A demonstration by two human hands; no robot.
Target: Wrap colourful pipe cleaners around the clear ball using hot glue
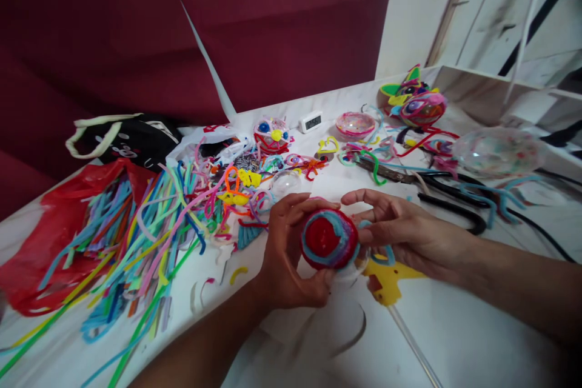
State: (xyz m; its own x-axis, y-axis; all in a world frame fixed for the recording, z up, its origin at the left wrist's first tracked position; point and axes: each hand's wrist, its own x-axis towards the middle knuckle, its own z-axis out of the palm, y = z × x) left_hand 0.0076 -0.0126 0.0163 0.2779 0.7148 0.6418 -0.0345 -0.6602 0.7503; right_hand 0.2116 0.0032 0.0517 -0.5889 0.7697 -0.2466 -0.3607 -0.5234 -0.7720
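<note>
The hands (282, 257) and forearms (213, 333) are bare, the forearms tapering toward the wrists (468, 256).

One ball (324, 237), red-centred and ringed in blue, grasped in the left hand (294, 257), with the right hand (402, 231) at its right side, a light-blue strand (385, 256) by the fingers. Below, on a white table (473, 333): one yellow glue gun (388, 279) with a clear stick (414, 345). Left: pipe cleaners (152, 233), partly in a red bag (48, 242); behind, one black bag (136, 144), one white clock (310, 122), one pink-rimmed bowl (356, 125).
</note>
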